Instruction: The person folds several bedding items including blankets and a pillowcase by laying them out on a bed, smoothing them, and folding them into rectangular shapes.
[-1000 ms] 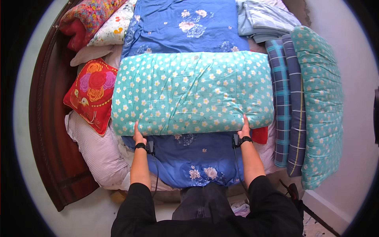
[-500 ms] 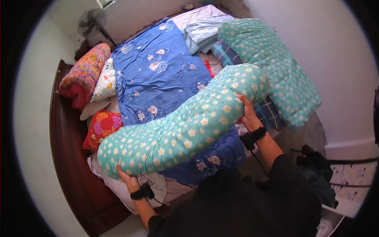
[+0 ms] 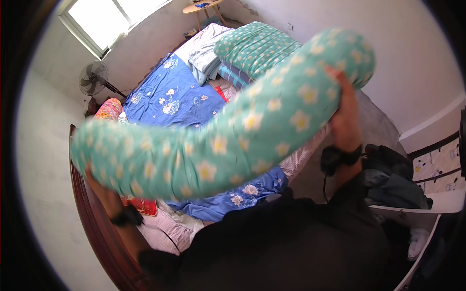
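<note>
Pale-walled room; daylight is coming in through a window (image 3: pixel 99 22) beyond the bed. A fan (image 3: pixel 93 77) is standing past the far end of the dark headboard (image 3: pixel 92 233), and a small round table (image 3: pixel 201 7) is standing beyond the bed's far edge.

We are holding a long, folded green quilt (image 3: pixel 218 145) with pale flowers across our front, above the near edge of the bed. It is sagging in the middle; in our view its left end is overlapping the headboard and its right end is riding higher, past the foot edge.

Our right hand (image 3: pixel 345 114) is gripping the quilt near its right end, spread around the thickness; the part underneath is hidden. Our left hand (image 3: pixel 97 186) is supporting the left end from below; its fingers are mostly hidden and blurred, so we cannot tell how wide they are opening. Black straps (image 3: pixel 342 159) are circling both wrists.

On the bed, a blue flowered sheet (image 3: pixel 165 97) is running from near edge to far edge. A second green quilt (image 3: pixel 257 46) is lying toward the foot edge, beside plaid bedding (image 3: pixel 235 75) and folded pale-blue cloth (image 3: pixel 203 60). A red cushion (image 3: pixel 145 206) is showing at the near headboard corner, a multicoloured bundle (image 3: pixel 109 109) at the far one.
</note>
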`<move>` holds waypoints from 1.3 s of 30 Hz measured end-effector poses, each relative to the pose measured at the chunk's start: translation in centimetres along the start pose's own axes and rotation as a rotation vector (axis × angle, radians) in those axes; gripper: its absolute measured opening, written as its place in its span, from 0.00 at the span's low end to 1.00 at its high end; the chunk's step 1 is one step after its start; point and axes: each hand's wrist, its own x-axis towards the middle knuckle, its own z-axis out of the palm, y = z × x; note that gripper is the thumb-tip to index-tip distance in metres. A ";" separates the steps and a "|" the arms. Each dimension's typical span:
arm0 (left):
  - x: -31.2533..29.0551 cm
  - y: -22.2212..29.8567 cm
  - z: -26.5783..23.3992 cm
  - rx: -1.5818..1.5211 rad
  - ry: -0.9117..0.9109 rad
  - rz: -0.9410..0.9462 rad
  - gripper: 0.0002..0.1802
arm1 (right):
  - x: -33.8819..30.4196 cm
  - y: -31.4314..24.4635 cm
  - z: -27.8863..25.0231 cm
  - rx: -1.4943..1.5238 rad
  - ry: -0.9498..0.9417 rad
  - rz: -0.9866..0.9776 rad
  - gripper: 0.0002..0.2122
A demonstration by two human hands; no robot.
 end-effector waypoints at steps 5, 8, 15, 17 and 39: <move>23.0 -2.8 10.5 -1.063 0.044 -0.196 0.23 | 4.4 -8.3 -0.9 0.008 0.018 -0.496 0.16; 37.1 -7.8 17.5 -1.022 0.011 -0.077 0.22 | 7.4 -9.2 -0.6 0.043 -0.009 -0.671 0.17; 45.9 -7.9 50.8 -1.349 -0.370 -0.526 0.35 | 17.4 0.7 -12.8 0.064 0.607 -0.764 0.20; 44.7 -17.7 55.7 -1.152 -0.187 -0.552 0.27 | 19.8 6.7 -15.4 0.083 0.720 -0.536 0.21; -21.8 -21.7 48.3 0.021 -1.254 -0.368 0.23 | 6.8 35.4 -38.3 -0.217 0.401 0.811 0.11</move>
